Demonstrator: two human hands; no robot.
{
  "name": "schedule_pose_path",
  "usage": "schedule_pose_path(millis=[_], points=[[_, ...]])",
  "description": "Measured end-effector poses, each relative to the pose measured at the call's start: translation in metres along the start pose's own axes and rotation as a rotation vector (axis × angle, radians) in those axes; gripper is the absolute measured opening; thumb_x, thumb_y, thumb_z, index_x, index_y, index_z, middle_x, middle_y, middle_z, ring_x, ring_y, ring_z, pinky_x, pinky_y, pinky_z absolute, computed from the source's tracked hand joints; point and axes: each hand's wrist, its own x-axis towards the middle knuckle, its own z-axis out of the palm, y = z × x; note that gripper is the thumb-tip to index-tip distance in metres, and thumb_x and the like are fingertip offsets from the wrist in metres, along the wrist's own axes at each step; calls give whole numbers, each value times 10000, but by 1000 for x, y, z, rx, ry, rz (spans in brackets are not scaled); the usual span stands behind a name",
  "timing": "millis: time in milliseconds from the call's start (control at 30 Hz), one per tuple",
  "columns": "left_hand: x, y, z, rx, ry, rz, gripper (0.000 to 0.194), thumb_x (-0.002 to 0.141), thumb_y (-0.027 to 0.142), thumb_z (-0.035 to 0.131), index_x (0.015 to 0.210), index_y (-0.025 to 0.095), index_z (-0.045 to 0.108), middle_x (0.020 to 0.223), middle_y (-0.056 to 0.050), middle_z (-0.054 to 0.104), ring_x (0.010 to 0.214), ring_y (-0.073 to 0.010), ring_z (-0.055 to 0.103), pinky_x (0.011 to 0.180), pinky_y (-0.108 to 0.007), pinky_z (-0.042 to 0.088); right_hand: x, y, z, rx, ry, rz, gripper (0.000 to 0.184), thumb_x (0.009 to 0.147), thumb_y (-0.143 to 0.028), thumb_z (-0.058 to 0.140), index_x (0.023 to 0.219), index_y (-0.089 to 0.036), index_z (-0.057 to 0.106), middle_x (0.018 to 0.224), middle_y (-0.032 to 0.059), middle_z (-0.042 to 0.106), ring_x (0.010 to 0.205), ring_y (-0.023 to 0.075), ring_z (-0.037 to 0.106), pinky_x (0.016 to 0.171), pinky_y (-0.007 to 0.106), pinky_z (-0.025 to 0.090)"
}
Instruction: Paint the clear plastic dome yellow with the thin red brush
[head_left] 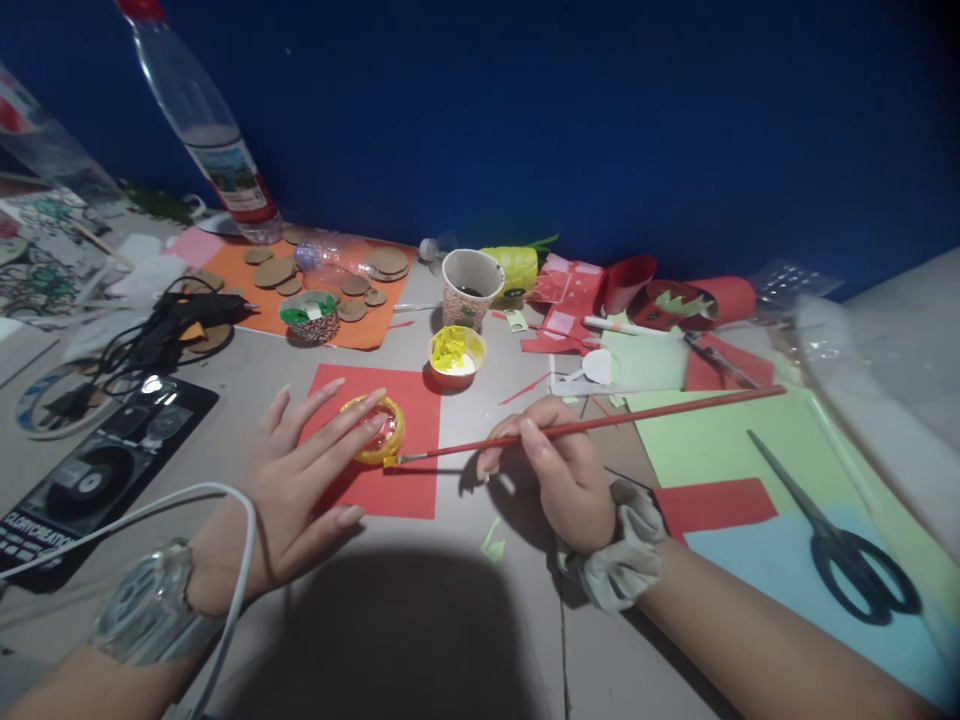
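A long red paintbrush (637, 413) is pinched in my right hand (562, 465). Its yellow-loaded bristles touch the lower edge of a small round piece (400, 432) with a yellow rim and a clear-looking middle. That piece lies on a sheet of red paper (409, 495). My left hand (300, 470) is spread out, its fingertips over the round piece and the rest beside the red paper. Just beyond the paper stands a small cut-down cup of yellow paint (454, 358). Behind that is a paper cup (471, 285) with dark liquid in it.
Black scissors (847, 545) lie on coloured paper at right. A cup of green paint (310, 318), cardboard discs (274, 271) and a tall bottle (217, 150) stand at back left. A glue gun (191, 308) with a tangled cord and a black box (105, 475) lie at left.
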Motion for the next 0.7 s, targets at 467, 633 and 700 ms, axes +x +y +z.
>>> schedule_pose_path(millis=[467, 633, 700], points=[[1, 0, -1, 8, -21, 0, 593, 985, 508, 306, 1493, 206, 362, 1544, -94, 446, 1498, -310, 199, 1217, -488, -1, 3, 0, -1, 61, 84, -29, 203, 999, -350, 532, 842, -236, 591, 655, -17, 711, 563, 127, 658, 549, 258, 562], [-1, -1, 0, 11, -16, 7, 582, 984, 468, 319, 1506, 213, 350, 1548, -93, 441, 1501, -310, 205, 1215, -505, 14, 2, 1, 0, 46, 25, -7, 199, 989, -375, 545, 849, -236, 570, 689, -8, 726, 582, 142, 675, 558, 277, 575], [-1, -2, 1, 3, -13, 4, 595, 980, 487, 319, 1511, 219, 348, 1547, -90, 444, 1501, -318, 211, 1215, -513, 18, 2, 1, 0, 57, 53, -31, 196, 991, -373, 541, 850, -239, 572, 677, -17, 717, 567, 138, 666, 538, 270, 571]])
